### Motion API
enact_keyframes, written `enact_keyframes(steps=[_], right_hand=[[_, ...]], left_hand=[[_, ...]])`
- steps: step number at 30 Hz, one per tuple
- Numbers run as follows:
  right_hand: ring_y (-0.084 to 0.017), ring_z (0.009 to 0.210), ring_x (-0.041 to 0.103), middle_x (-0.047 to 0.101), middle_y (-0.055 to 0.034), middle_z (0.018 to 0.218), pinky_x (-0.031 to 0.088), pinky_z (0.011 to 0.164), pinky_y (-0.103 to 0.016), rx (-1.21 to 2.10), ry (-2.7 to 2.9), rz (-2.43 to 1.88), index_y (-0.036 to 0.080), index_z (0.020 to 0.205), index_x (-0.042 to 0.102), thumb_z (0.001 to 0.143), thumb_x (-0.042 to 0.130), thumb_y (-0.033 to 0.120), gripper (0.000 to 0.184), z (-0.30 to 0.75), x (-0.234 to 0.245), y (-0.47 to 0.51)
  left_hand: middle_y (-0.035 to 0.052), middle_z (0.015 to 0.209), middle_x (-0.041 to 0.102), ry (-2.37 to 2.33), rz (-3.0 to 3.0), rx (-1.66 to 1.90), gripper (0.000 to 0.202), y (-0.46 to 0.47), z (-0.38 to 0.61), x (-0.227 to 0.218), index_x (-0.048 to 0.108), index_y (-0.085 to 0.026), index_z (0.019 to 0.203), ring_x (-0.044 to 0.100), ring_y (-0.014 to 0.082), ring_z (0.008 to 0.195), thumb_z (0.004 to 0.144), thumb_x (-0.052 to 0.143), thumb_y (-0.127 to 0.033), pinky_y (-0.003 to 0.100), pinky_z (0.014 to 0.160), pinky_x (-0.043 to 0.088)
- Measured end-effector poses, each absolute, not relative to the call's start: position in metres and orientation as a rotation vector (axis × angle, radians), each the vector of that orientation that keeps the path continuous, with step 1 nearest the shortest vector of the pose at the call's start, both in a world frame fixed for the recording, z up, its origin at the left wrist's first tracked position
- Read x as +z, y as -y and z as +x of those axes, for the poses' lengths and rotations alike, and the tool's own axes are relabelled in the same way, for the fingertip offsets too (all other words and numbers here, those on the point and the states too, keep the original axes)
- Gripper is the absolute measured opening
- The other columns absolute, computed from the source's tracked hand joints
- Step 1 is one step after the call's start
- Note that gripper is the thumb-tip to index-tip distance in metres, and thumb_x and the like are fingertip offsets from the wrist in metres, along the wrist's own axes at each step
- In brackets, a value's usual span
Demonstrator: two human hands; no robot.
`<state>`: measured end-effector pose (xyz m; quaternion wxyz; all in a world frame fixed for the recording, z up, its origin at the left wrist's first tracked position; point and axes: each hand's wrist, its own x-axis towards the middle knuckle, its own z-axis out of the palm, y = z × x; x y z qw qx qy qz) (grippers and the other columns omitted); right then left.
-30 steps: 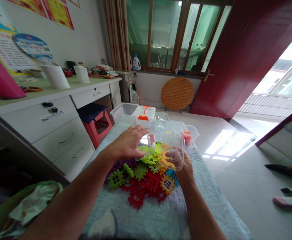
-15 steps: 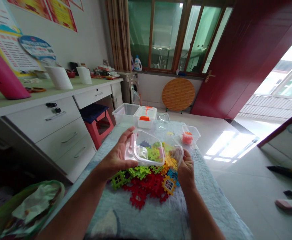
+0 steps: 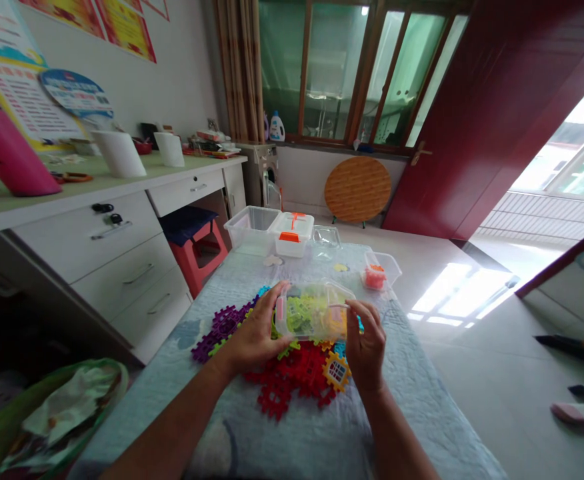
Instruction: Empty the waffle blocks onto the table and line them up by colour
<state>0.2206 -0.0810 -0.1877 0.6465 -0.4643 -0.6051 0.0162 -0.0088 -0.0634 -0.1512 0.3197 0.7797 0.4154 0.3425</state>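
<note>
Over a quilt (image 3: 172,407), a clear plastic box (image 3: 313,310) of green and yellow pieces sits between both hands, above the red pieces (image 3: 292,373). The left hand (image 3: 255,327) has its fingers spread against the box's left end. The right hand (image 3: 367,340) pinches the right end, fingers slightly curled. Purple pieces (image 3: 222,327) lie just beside the left hand.

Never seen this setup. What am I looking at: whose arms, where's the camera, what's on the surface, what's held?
No machine here: those are a person's bare arms. Every picture comes from one camera worn on the head, looking forward and down. The left hand and right hand hold a clear plastic box with green and yellow pieces inside. Below it, on a pale blue quilted cover, lie red interlocking pieces and purple interlocking pieces.
</note>
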Motion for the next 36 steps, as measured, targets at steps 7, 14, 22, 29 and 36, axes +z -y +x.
enact_keyframes(steps=[7,14,22,29,36], right_hand=[[-0.02,0.089,0.061,0.066,-0.0064,0.098,0.049,0.08,-0.039,-0.123,1.65,-0.902,0.028,0.122,0.061,0.091,0.051,0.008,0.039,0.204,-0.177,0.092],[-0.02,0.089,0.06,0.067,-0.0055,0.096,0.049,0.081,-0.038,-0.157,1.764,-0.855,0.03,0.122,0.061,0.09,0.051,0.007,0.04,0.197,-0.174,0.094],[-0.018,0.085,0.057,0.063,-0.0048,0.092,0.047,0.076,-0.035,-0.083,1.692,-0.916,0.028,0.124,0.061,0.091,0.05,0.006,0.041,0.208,-0.171,0.093],[-0.018,0.083,0.057,0.063,-0.0043,0.089,0.045,0.075,-0.035,-0.088,1.742,-0.986,0.026,0.116,0.065,0.093,0.049,0.01,0.032,0.214,-0.173,0.088],[-0.018,0.082,0.056,0.063,-0.0042,0.089,0.044,0.074,-0.035,-0.18,1.735,-0.972,0.029,0.124,0.061,0.092,0.05,0.008,0.04,0.208,-0.177,0.091]], left_hand=[[0.0146,0.152,0.038,-1.102,2.136,0.834,0.102,0.07,-0.005,-0.153,0.012,-0.027,0.154,0.04,0.032,0.138,0.072,0.074,-0.027,0.053,0.115,0.03],[0.0154,0.15,0.04,-1.082,2.177,0.869,0.1,0.068,-0.009,-0.158,0.019,-0.025,0.152,0.044,0.0316,0.135,0.071,0.076,-0.03,0.051,0.113,0.035],[0.0148,0.152,0.036,-1.094,2.287,0.844,0.096,0.066,-0.011,-0.164,0.019,-0.025,0.151,0.038,0.0301,0.139,0.07,0.071,-0.019,0.05,0.115,0.032],[0.0136,0.154,0.032,-1.097,2.329,0.827,0.096,0.068,-0.013,-0.16,0.013,-0.027,0.153,0.031,0.0312,0.143,0.074,0.066,-0.016,0.054,0.117,0.027],[0.0134,0.151,0.035,-1.155,2.362,0.849,0.096,0.069,-0.009,-0.156,0.016,-0.027,0.152,0.031,0.0331,0.14,0.071,0.068,-0.018,0.057,0.116,0.026]])
